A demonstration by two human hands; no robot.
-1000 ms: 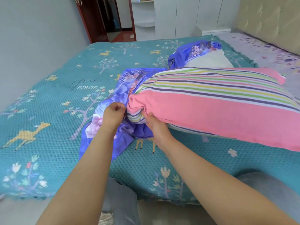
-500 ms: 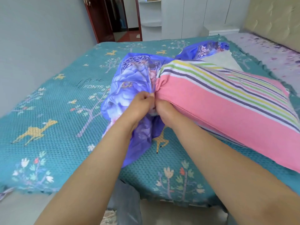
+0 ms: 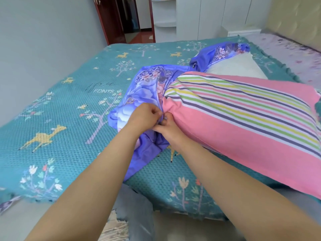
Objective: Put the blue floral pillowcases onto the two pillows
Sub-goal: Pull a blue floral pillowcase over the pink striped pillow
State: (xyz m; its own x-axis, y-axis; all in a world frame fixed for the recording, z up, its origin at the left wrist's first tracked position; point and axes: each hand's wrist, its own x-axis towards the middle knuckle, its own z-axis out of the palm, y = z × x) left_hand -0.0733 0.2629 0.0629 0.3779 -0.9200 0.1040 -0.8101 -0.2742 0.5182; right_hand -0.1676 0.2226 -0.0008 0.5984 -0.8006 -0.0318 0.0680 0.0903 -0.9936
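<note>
I count two pillows: one pink striped pillow (image 3: 243, 115), one white pillow (image 3: 238, 68). Two blue floral pillowcases: near pillowcase (image 3: 145, 91), far pillowcase (image 3: 217, 54). Two hands, left hand (image 3: 141, 117) and right hand (image 3: 169, 128); one bedspread (image 3: 60, 119).

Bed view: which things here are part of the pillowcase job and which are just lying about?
Job:
near pillowcase
striped pillow
far pillowcase
white pillow
left hand
right hand

Lying about:
bedspread
headboard
cupboards
doorway
</note>
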